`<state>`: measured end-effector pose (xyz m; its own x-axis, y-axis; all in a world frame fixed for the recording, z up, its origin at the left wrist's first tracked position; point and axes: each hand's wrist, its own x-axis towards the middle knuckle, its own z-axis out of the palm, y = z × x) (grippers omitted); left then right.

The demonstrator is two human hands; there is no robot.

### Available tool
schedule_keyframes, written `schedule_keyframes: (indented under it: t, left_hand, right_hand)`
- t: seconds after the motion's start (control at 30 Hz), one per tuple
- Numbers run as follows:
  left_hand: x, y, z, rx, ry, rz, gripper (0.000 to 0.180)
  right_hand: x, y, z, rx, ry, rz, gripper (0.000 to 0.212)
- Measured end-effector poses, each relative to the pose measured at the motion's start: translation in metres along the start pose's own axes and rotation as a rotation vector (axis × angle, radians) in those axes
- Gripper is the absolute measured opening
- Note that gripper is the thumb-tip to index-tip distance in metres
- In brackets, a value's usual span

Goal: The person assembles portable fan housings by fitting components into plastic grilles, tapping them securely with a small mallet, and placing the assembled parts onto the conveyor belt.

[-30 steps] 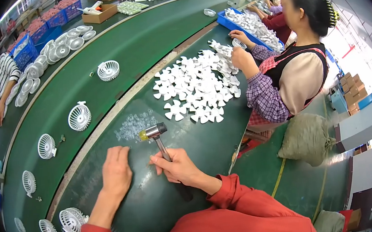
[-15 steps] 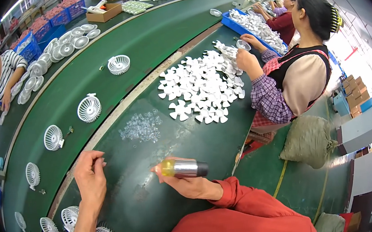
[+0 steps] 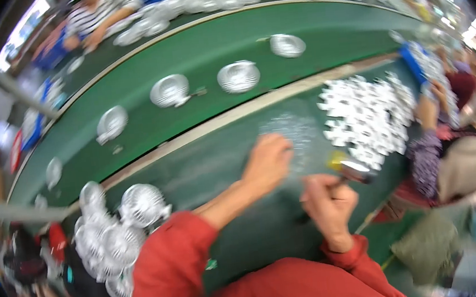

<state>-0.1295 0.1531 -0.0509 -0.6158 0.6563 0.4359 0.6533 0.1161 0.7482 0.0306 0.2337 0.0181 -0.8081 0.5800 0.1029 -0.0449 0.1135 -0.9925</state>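
Blurred by motion, my left hand (image 3: pixel 269 159) is over the worktop with its fingers curled, beside a scatter of small clear pieces (image 3: pixel 299 127). Whether anything is in those fingers does not show. My right hand (image 3: pixel 329 202) is closed in a loose fist to the right of it and nearer to me. Just past its knuckles is a cylindrical yellow, silver and black tool (image 3: pixel 357 169); the blur hides whether the fingers touch it. A pile of white fan blades (image 3: pixel 362 113) spreads beyond the tool.
Round white fan grilles (image 3: pixel 238 77) sit spaced along the green conveyor (image 3: pixel 148 126). More grilles (image 3: pixel 121 242) are heaped at my left, near a small green board (image 3: pixel 210 264). A co-worker (image 3: pixel 460 168) sits at right by a blue bin (image 3: pixel 413 63); another person (image 3: pixel 99 18) works across the belt.
The view has swung left, so the scene sits further right. My left hand has moved toward the clear pieces. The tool, held in my right hand before, now shows beyond its curled fingers.
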Motion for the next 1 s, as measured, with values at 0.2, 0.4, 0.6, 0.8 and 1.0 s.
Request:
schedule_keyframes:
  t: [0.2, 0.4, 0.6, 0.8, 1.0]
  left_hand:
    - [0.016, 0.002, -0.065, 0.121, 0.031, 0.061, 0.014]
    - [0.005, -0.077, -0.198, 0.831, 0.102, -0.416, 0.027]
    - [-0.009, -0.124, -0.250, 0.998, 0.030, -0.803, 0.031]
    - [-0.054, -0.146, -0.283, 1.205, 0.060, -0.567, 0.018]
    - [-0.016, 0.016, -0.179, 0.574, 0.106, -0.405, 0.019]
  right_hand:
    - [0.002, 0.004, 0.001, 0.173, 0.037, -0.235, 0.017]
    - [0.000, 0.013, 0.007, 0.207, -0.022, -0.189, 0.020]
    - [0.001, 0.008, 0.007, 0.109, 0.065, -0.013, 0.018]
    - [0.018, 0.015, 0.021, -0.143, -0.208, -0.098, 0.026]
    - [0.032, 0.015, 0.032, -0.025, -0.359, 0.039, 0.028]
